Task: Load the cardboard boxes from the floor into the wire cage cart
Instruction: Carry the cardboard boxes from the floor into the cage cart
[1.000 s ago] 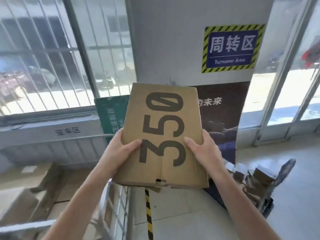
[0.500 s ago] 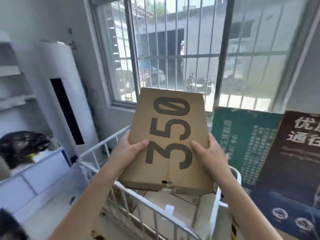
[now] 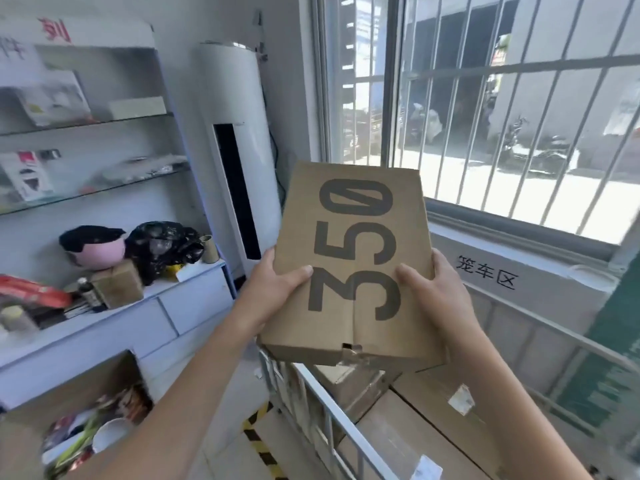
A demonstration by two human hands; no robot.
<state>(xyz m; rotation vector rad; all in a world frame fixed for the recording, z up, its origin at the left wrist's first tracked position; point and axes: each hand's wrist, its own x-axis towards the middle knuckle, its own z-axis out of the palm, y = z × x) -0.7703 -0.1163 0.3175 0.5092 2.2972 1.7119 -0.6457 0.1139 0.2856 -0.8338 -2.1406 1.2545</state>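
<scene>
A flat brown cardboard box (image 3: 353,237) printed with "350" is held up in front of me, above the near corner of the wire cage cart (image 3: 332,407). My left hand (image 3: 277,285) grips its left edge with the thumb on top. My right hand (image 3: 436,289) grips the right edge the same way. Inside the cart lie several cardboard boxes (image 3: 429,431) with white labels, directly below the held box.
A white floor-standing air conditioner (image 3: 239,157) stands behind the box. To the left is a white cabinet (image 3: 145,317) with glass shelves and clutter. An open carton of items (image 3: 83,424) sits at lower left. A barred window (image 3: 519,109) fills the right.
My view has swung left from the pillar with the sign, past the window, to the cabinet and cart corner. The box stays gripped in both hands and now hangs over the cart.
</scene>
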